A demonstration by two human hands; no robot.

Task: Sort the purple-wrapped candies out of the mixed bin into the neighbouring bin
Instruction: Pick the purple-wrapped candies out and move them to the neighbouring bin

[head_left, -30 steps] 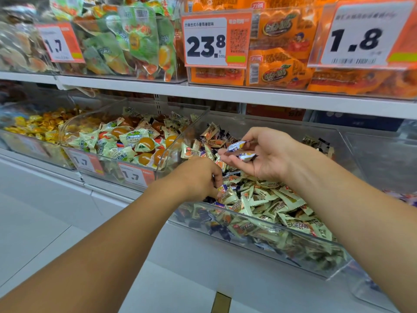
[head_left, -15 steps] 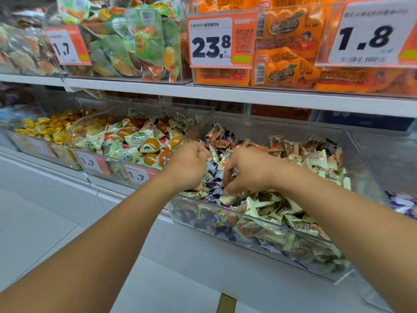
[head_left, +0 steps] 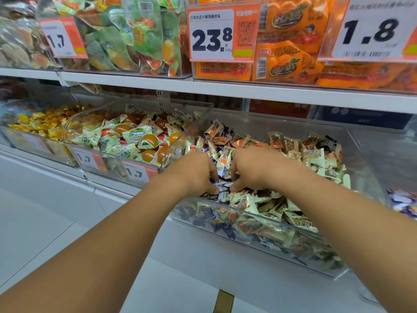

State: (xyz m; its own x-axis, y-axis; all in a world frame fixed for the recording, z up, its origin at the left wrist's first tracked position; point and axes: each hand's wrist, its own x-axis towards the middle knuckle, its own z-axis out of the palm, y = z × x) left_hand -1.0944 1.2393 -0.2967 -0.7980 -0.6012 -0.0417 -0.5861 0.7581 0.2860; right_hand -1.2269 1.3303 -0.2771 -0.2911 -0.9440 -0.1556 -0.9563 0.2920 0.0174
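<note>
1. Head view: Both my hands dig into the mixed bin (head_left: 334,266) on the lower shelf, close together because the purple-wrapped candies (head_left: 222,185) cluster at its near-left corner.
2. My left hand (head_left: 194,175) and right hand (head_left: 252,169) curl down over them; whether either grip holds one, I cannot tell.
3. The neighbouring bin (head_left: 404,201) sits just right, within easy reach, purple wrappers showing.
</note>
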